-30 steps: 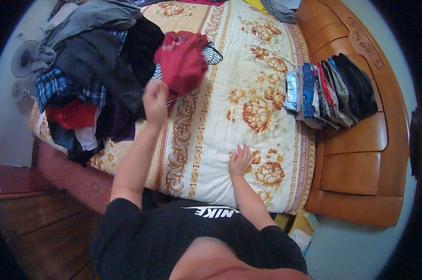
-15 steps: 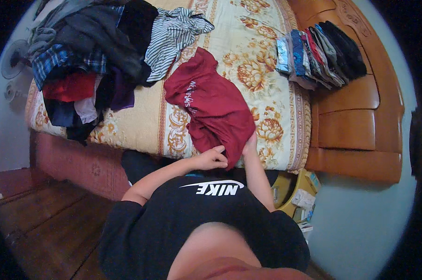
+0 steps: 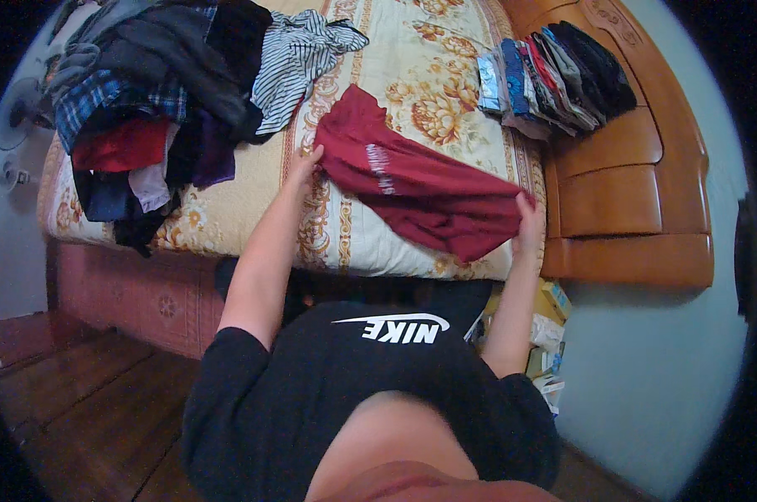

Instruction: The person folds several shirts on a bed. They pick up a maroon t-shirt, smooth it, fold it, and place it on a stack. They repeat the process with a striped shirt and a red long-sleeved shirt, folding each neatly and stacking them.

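A dark red T-shirt with white lettering lies across the patterned bedspread, stretched sideways between my hands. My left hand grips its left edge, fingertips partly hidden by the cloth. At the shirt's right corner, near the bed's edge by the headboard, my right hand pinches the fabric. The cloth has soft creases toward its lower right, and its upper left part rests on the bed.
To the left is a heap of loose clothes, with a striped shirt beside it. A row of folded clothes stands at the right against the wooden headboard. A fan is at far left.
My hands have moved apart, the left one up and left, the right one rightward. The bunched red T-shirt is now pulled out wider and flatter toward the right.
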Demonstrator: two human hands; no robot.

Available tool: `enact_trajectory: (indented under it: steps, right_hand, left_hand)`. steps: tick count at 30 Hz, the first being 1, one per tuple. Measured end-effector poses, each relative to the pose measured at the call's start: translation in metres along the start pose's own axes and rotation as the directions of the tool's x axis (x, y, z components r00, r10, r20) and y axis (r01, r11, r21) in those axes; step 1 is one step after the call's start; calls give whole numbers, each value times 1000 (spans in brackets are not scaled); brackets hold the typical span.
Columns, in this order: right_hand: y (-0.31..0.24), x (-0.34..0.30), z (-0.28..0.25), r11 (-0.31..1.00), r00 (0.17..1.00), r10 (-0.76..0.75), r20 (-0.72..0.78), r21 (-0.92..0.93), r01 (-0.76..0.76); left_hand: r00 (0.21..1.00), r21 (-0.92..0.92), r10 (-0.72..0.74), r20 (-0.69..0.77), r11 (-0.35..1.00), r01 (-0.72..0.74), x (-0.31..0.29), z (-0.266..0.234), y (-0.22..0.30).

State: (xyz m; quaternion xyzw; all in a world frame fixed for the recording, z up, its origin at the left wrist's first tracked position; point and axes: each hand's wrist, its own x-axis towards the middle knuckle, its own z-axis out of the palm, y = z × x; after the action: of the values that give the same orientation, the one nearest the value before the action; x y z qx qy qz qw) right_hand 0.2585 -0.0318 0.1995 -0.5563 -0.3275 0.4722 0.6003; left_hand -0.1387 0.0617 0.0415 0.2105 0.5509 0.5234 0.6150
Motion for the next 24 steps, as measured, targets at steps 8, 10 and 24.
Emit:
enact_trajectory:
  steps: [8,10,24]
  right_hand:
    - [63,70,-8,400,885,-422,196,-836,376]
    - [77,-2,71,487,947,-145,288,-812,321]
    - [64,-67,122,952,912,-128,390,-209,222]
  left_hand:
    - [957,-60,-121,264,988,141,-20,35,-8]
    - [965,-64,-78,251,993,96,-47,44,4]
    - [821,413,224,525,776,-476,-168,67,25]
